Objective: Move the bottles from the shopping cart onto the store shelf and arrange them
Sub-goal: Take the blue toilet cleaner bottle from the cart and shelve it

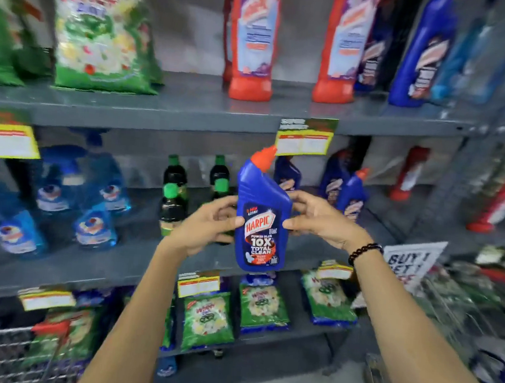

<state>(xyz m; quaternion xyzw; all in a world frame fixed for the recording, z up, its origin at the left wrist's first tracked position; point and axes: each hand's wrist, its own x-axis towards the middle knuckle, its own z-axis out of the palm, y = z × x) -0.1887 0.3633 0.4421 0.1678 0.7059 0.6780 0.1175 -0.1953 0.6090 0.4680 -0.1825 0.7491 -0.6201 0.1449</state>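
Observation:
A blue Harpic bottle (261, 219) with an orange-red angled cap is held upright in the air in front of the middle grey shelf (134, 268). My left hand (208, 227) grips its left side and my right hand (319, 218) grips its right side, a black bead bracelet on that wrist. Behind it on the same shelf stand more blue Harpic bottles (351, 194). The wire shopping cart (2, 352) shows at the bottom left corner; I see no bottles in it from here.
Dark bottles with green caps (172, 205) stand just left of the held bottle, blue spray bottles (97, 208) further left. Red and blue bottles (252, 38) fill the top shelf, green detergent bags (208, 318) the lower one. A second wire cart (460, 316) is at right.

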